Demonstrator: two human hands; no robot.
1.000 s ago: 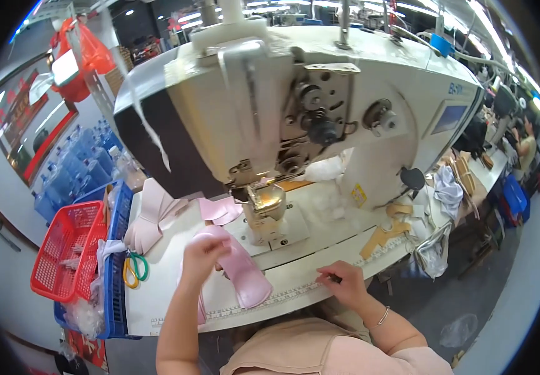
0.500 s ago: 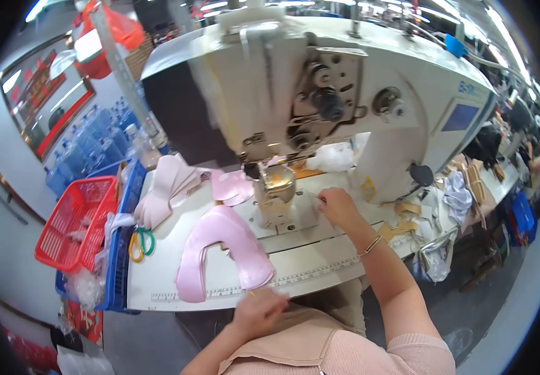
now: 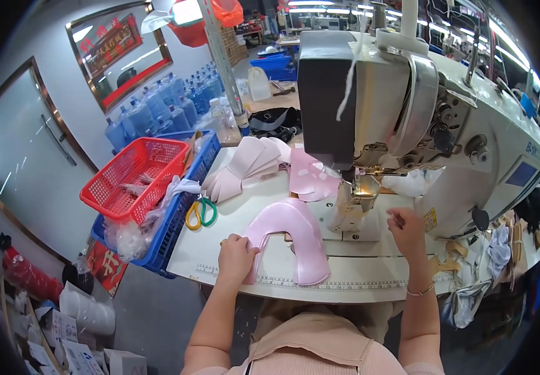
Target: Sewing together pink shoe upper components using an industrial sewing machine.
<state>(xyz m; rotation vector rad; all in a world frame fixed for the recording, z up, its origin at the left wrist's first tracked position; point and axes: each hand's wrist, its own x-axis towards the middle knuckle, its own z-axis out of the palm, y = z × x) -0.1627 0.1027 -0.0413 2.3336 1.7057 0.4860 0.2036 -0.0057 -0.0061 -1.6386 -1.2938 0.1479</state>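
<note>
A stack of pink satin-like U-shaped pieces (image 3: 310, 240) lies on the white sewing machine table, its curve away from me. My left hand (image 3: 237, 259) is closed at the left leg of the stack, thumb and fingers at its edge. To the right of the needle area, my right hand (image 3: 407, 231) hovers with curled fingers pressed together; whatever they hold, if anything, is hidden. Between the stack and my right hand stands the sewing machine's metal post bed (image 3: 354, 215), under the large white machine head (image 3: 382, 100). No fabric shows under the presser foot.
Fanned pale pink pieces (image 3: 248, 165) and other pink pieces (image 3: 310, 178) lie behind the stack. Green-and-yellow-handled scissors (image 3: 204, 212) sit near a blue crate (image 3: 170, 244) carrying a red basket (image 3: 135, 200). A ruler strip (image 3: 370, 285) runs along the front edge. Scraps (image 3: 457, 256) lie at right.
My view has swung left. My left hand has moved from the table's front edge onto the left leg of the pink stack. My right hand stays near the machine, fingers still curled.
</note>
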